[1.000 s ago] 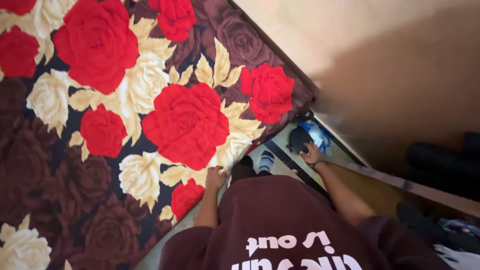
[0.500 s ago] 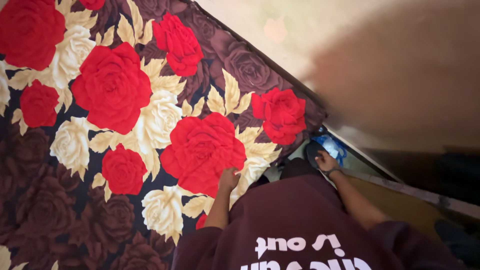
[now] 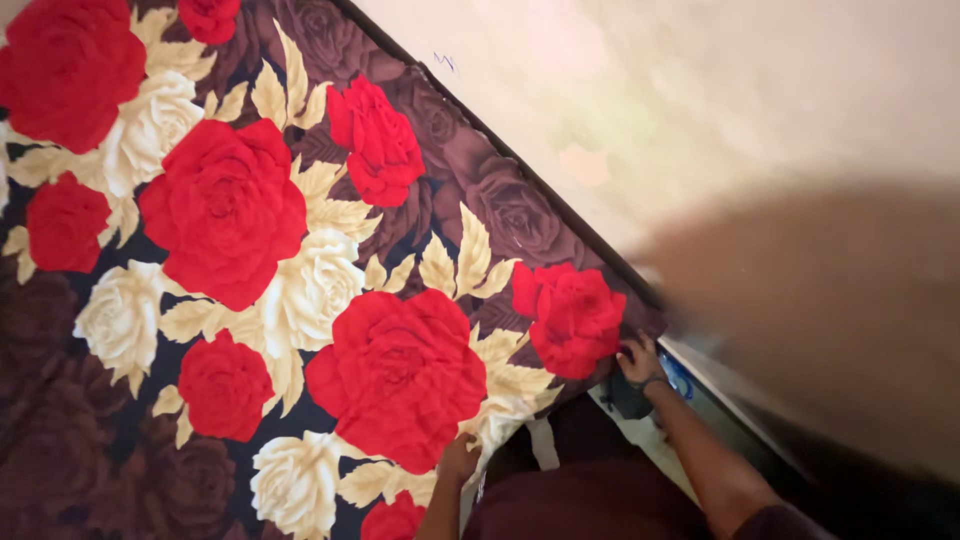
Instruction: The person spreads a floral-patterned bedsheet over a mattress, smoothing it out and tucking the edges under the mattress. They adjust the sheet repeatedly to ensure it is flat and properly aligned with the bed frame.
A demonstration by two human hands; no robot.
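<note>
A floral sheet (image 3: pixel 300 260) with big red, cream and brown roses covers a mattress that fills the left of the head view. My left hand (image 3: pixel 459 461) grips the sheet's near edge at the bottom, fingers curled over it. My right hand (image 3: pixel 637 359) reaches to the mattress's corner by the wall and closes on the sheet there. A dark band sits on that wrist. My maroon shirt (image 3: pixel 590 505) hides the lower part of both arms.
A beige wall (image 3: pixel 700 100) runs along the far side of the mattress. A blue bag (image 3: pixel 682 380) and a dark object (image 3: pixel 622 402) lie on the floor below the corner. A large dark blurred shape (image 3: pixel 840 310) fills the right.
The view has swung up over the bed. My right hand rose from the dark object on the floor to the mattress corner. My left hand stayed on the sheet's edge.
</note>
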